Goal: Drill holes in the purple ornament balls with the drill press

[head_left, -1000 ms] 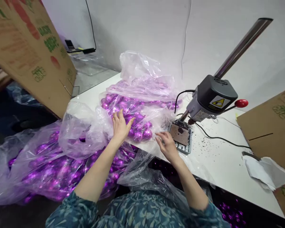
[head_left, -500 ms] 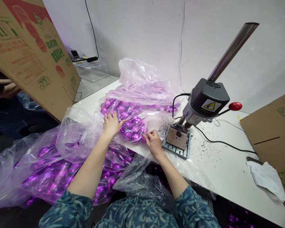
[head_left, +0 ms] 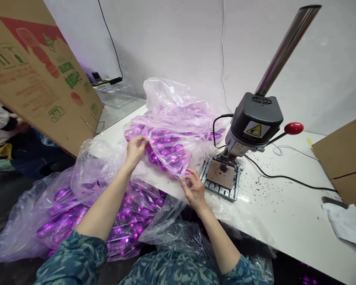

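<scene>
A clear plastic bag (head_left: pixel 178 114) full of shiny purple balls (head_left: pixel 166 152) lies on the white table in front of me. My left hand (head_left: pixel 135 151) pinches the edge of the bag's mouth on the left. On the near right, my right hand (head_left: pixel 193 189) grips the same edge between thumb and fingers. The film is drawn taut between both hands, across the balls. Below my left forearm, a second large bag (head_left: pixel 91 213) of purple balls hangs at the table's front edge.
A small drill press (head_left: pixel 255 122) with a red-knobbed lever stands right of the bag, dark shavings scattered around its base (head_left: pixel 221 178). Cardboard boxes (head_left: pixel 47 75) flank both sides. A white cloth (head_left: pixel 347 223) lies at the right. Part of another person (head_left: pixel 0 122) shows far left.
My left hand has gone from lying spread on the balls to pinching the bag's edge. The film now stretches over the balls toward my right hand, which has shifted slightly down.
</scene>
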`<act>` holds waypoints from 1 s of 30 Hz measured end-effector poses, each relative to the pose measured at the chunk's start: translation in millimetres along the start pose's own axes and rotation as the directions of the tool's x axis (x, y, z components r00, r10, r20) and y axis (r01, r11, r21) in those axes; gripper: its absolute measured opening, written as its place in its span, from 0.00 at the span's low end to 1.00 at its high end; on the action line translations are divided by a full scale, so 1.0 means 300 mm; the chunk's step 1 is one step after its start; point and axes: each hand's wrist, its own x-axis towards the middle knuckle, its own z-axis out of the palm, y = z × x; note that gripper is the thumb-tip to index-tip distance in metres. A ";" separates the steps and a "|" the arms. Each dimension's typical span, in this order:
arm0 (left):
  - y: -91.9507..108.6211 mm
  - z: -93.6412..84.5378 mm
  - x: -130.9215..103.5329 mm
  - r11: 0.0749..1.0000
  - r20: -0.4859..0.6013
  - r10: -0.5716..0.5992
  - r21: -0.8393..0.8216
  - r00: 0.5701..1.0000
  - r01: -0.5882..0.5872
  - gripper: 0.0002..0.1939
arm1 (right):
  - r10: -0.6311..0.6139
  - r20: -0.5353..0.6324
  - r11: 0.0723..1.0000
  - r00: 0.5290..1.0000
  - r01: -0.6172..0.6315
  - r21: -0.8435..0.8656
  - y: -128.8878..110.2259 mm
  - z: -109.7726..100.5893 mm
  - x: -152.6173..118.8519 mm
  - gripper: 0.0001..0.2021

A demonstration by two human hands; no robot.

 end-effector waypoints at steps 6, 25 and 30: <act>0.151 0.164 0.084 0.736 0.251 0.000 -0.656 0.968 0.170 0.21 | 0.043 -0.127 0.999 0.991 -0.043 0.004 -0.019 -0.035 -0.001 0.13; -0.009 0.204 0.009 0.943 -0.293 0.291 -0.072 0.911 -0.324 0.18 | -0.041 0.367 0.976 0.929 0.116 -0.184 0.032 0.141 0.024 0.21; 0.021 0.342 -0.181 0.366 0.614 0.741 -0.031 0.271 -0.930 0.20 | -0.061 0.424 0.948 0.903 0.186 -0.258 0.020 0.186 0.066 0.22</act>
